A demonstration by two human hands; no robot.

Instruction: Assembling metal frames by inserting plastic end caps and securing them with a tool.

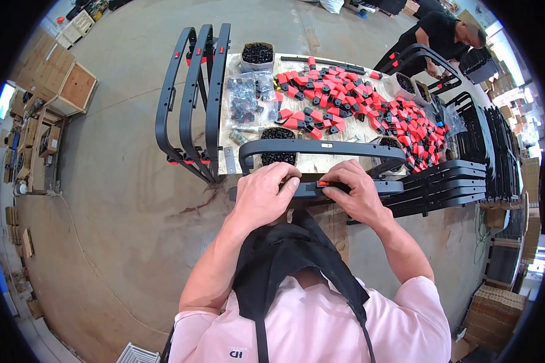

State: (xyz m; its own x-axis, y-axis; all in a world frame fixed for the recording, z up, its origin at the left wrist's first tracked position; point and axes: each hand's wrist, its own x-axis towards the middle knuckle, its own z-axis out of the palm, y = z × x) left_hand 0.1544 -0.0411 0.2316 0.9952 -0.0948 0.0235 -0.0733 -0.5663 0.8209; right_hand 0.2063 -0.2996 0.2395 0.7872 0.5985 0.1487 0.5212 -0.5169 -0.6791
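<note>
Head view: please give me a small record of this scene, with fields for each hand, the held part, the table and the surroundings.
left hand: the left hand grips the black curved frame from above
right hand: the right hand presses fingers on a small red clip on that frame
table: wooden table with a pile of red and black clips, bags of black parts
left of table: three black frames standing upright
right of table: stacked black frames
background: another person at the far end
</note>
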